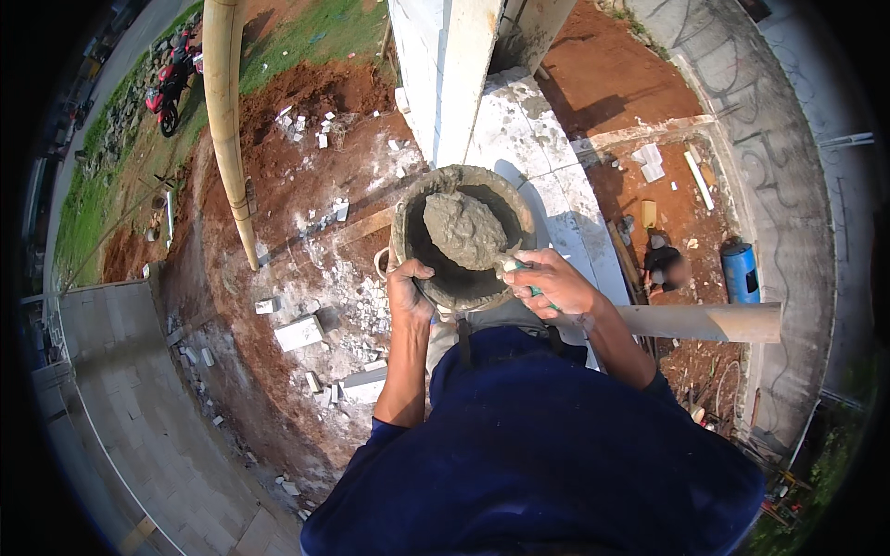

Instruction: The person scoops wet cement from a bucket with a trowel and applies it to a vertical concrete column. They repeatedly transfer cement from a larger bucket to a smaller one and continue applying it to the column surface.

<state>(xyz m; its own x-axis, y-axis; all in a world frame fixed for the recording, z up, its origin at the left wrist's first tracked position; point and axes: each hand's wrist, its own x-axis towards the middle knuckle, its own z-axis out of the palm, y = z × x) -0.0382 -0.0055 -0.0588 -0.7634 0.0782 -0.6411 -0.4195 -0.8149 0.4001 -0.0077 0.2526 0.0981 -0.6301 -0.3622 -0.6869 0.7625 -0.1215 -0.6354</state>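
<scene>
The right hand's (pixel 558 284) grip squeezes the trowel (pixel 509 264), the gray lump (pixel 464 228) lies up and left, and the left hand (pixel 408 287) grips the bucket (pixel 400 232).

Upper limbs, viewed fr. above. L forearm (pixel 404 375) bare, approx. vert., wrist (pixel 413 318) nearly in line w/ it. L grip (pixel 408 287): thumb (pixel 416 270) bent inward to the R, other fingers mostly hidden. R forearm (pixel 619 343) also bare, slanting up & L, elbow out to the side. R grip (pixel 554 282): fingers curled firmly, index (pixel 540 257) uppermost & directed L. Both grips approx. level, near e/o, in front of torso (pixel 556 445).
</scene>
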